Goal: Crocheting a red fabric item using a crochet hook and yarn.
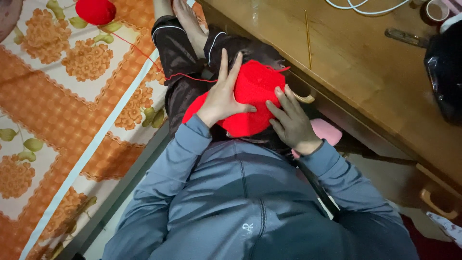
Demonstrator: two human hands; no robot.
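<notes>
A red knitted piece point(252, 86) lies over my lap, on dark trousers. My left hand point(220, 94) rests flat on its left part, fingers straight and spread, thumb pressing the fabric. My right hand point(291, 123) has curled fingers that pinch the piece's right edge. A thin red strand point(144, 53) runs from the piece up to a red yarn ball point(95, 10) on the bedsheet at the top left.
An orange floral bedsheet point(57, 110) covers the left side. A wooden desk point(365, 72) stands at the right with a thin golden needle point(308, 38), a white cable point(365, 7), a tape roll point(437, 9) and a black bag point(445, 72). A pink object point(327, 130) lies below my right hand.
</notes>
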